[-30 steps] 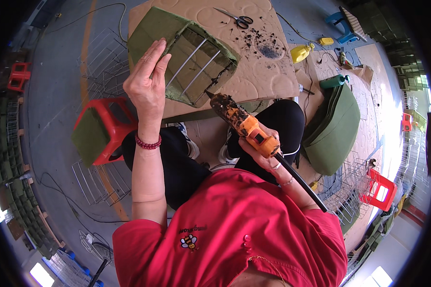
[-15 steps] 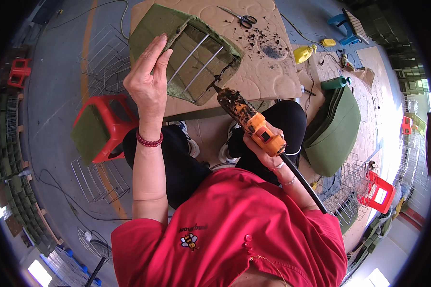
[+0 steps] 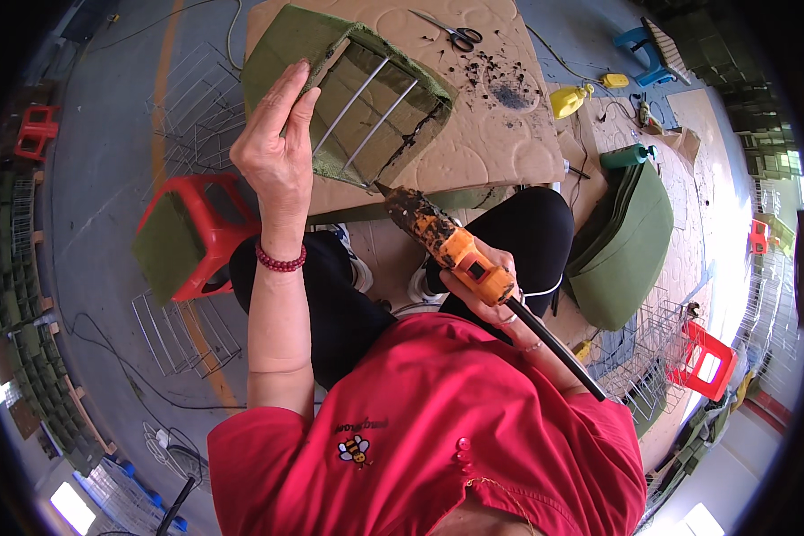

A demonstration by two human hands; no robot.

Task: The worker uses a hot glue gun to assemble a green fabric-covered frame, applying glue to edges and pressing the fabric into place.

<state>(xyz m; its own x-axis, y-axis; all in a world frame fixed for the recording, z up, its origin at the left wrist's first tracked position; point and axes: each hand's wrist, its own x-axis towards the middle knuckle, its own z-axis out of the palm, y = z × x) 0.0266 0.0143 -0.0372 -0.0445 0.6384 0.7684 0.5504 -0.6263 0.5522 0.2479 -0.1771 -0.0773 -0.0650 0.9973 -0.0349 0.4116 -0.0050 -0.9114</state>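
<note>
A green fabric-covered box [image 3: 281, 64] lies tilted on the cardboard-topped table, its open side showing two metal bars across it. My left hand [image 3: 275, 134] is open, with straight fingers resting along the box's left edge. In my right hand [image 3: 479, 284] is an orange glue gun [image 3: 456, 252], its front crusted with black residue. A black glue stick [image 3: 558, 348] runs out of the gun's back end. The nozzle is at the near corner of the box, where a black glue line [image 3: 408, 141] runs along the edge. Whether the nozzle touches the fabric, I cannot tell.
Scissors [image 3: 456, 34] and black crumbs [image 3: 509, 89] lie on the table [image 3: 527, 152]. A yellow bottle [image 3: 569, 100], a green bottle [image 3: 628, 156] and stacked green panels [image 3: 630, 250] are to the right. At left stands a red stool [image 3: 214, 237] beside wire frames [image 3: 183, 335].
My right hand has drawn the glue gun toward me and left, along the box's edge to its near corner. More black glue shows along that edge. My left hand has stayed nearly still.
</note>
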